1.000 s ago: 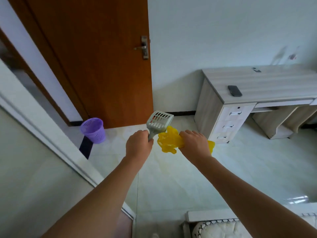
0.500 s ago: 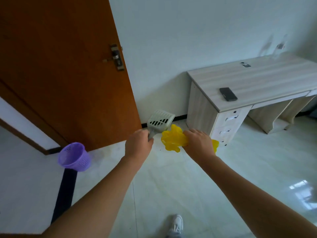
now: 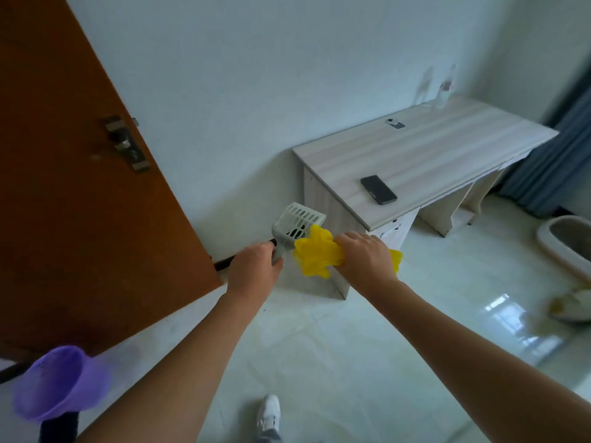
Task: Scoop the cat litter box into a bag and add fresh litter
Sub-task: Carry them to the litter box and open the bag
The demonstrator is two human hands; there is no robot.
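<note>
My left hand (image 3: 256,268) grips the handle of a grey slotted litter scoop (image 3: 295,223), whose head points up and away from me. Beside it my right hand (image 3: 364,257) holds a crumpled yellow plastic bag (image 3: 315,252) that bulges out on both sides of the fist. A pale grey litter box (image 3: 561,243) sits on the floor at the right edge, partly cut off by the frame. Just in front of it lies a whitish bag (image 3: 572,306) on the tiles.
A light wooden desk (image 3: 447,148) with drawers stands against the white wall, a black phone (image 3: 378,189) on its top. A brown door (image 3: 73,187) fills the left. A purple basket (image 3: 59,382) stands at lower left. My white shoe (image 3: 268,414) shows on the glossy tiles.
The view has swung to the right: door and purple basket slid left, the desk came closer, and the litter box appeared at the right edge. Both hands keep their holds.
</note>
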